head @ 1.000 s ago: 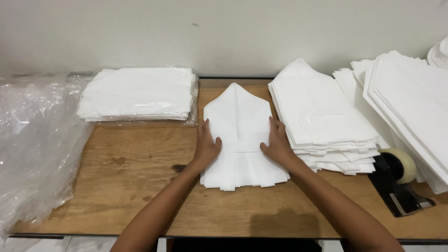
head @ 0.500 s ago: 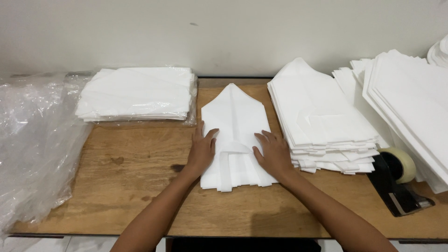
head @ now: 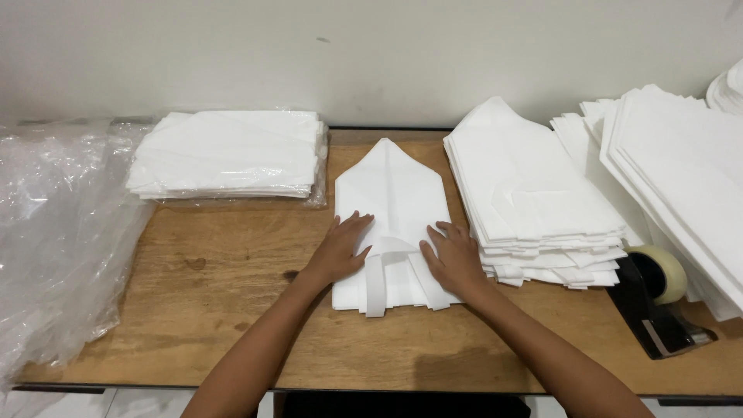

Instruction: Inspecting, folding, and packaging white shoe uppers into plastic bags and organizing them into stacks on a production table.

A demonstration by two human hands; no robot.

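A white folded fabric piece [head: 393,193] with a pointed far end lies on the wooden table [head: 224,310] in the middle. My left hand [head: 343,249] presses flat on its left lower part. My right hand [head: 455,259] presses flat on its right lower part, fingers spread. A narrow white strap [head: 376,282] hangs down between the two hands toward the table's near edge. Neither hand grips anything.
A stack of white folded pieces in clear wrap [head: 228,153] sits at the back left. Loose clear plastic [head: 58,232] covers the far left. A tall stack of pointed pieces [head: 534,193] stands right, more white sheets [head: 681,166] beyond, and a tape dispenser [head: 658,298].
Both hands have slid down the piece toward me and moved closer together. The lower edges are now folded inward, and the strap shows between the hands.
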